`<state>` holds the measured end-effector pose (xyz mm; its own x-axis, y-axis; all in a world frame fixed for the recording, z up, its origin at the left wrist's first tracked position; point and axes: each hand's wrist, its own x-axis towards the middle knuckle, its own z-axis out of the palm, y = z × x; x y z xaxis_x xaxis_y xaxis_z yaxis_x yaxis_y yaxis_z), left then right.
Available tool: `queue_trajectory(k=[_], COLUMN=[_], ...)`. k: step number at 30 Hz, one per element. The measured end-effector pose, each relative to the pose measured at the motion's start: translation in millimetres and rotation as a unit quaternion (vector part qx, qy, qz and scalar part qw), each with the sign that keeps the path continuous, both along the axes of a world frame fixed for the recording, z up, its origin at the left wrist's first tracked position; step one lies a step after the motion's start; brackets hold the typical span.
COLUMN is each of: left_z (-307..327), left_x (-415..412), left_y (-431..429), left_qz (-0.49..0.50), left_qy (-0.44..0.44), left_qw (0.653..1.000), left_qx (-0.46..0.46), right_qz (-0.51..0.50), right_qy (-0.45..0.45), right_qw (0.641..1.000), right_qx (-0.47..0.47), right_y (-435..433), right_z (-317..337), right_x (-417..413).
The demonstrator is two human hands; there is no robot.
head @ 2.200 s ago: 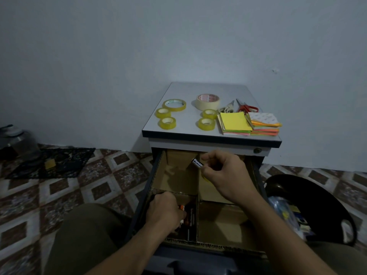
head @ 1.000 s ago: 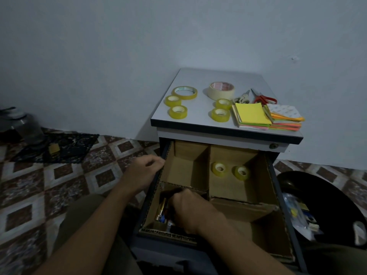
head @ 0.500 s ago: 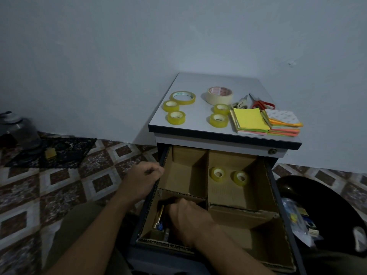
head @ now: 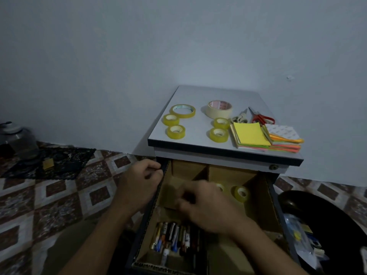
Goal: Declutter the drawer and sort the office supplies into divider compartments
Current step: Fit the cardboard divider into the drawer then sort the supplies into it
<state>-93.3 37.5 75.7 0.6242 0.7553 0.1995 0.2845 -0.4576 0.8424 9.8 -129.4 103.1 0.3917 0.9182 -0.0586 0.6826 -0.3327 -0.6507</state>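
Observation:
The open drawer (head: 275, 197) holds a cardboard divider (head: 207, 172) with several compartments. Batteries (head: 174, 236) lie side by side in the near-left compartment. A yellow tape roll (head: 241, 193) stands in the far-right compartment, and a second roll beside it is partly hidden. My left hand (head: 141, 185) curls its fingers on the drawer's left wall. My right hand (head: 202, 205) is blurred above the middle of the divider, fingers bent; whether it holds anything cannot be made out.
On the cabinet top (head: 198, 139) lie several yellow tape rolls (head: 175, 132), a masking tape roll (head: 219, 109), scissors (head: 262, 118) and sticky notes (head: 250, 134). A black bin (head: 327, 213) with clutter stands at the right. A bottle (head: 19, 140) and dark cloth (head: 63, 161) are on the floor at the left.
My right hand has lifted out of the near-left compartment and moved up over the divider's middle, uncovering the batteries. My left hand stays at the drawer's left wall.

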Motion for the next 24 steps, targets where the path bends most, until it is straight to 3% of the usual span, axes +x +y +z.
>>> queue_trajectory(k=[5, 9, 16, 24], left_z=[32.0, 55.5, 66.4, 59.6], left_x=[27.5, 58.1, 91.2, 103.9], left_y=[11.0, 27.4, 46.5, 47.2], left_qz=[-0.035, -0.036, -0.003, 0.020], left_qy=[-0.057, -0.019, 0.138, 0.113], left_qw=[0.996, 0.996, 0.979, 0.979], left_qx=[0.051, 0.077, 0.148, 0.166], right_qz=[-0.093, -0.166, -0.211, -0.223], right_qy=[-0.044, -0.100, -0.241, -0.299], right_qw=[0.985, 0.965, 0.947, 0.928], right_qx=[0.136, 0.175, 0.037, -0.004], right_y=[-4.8, 2.9, 27.2, 38.0], right_z=[57.0, 75.2, 68.7, 57.7], right_x=[65.3, 110.6, 142.3, 141.0])
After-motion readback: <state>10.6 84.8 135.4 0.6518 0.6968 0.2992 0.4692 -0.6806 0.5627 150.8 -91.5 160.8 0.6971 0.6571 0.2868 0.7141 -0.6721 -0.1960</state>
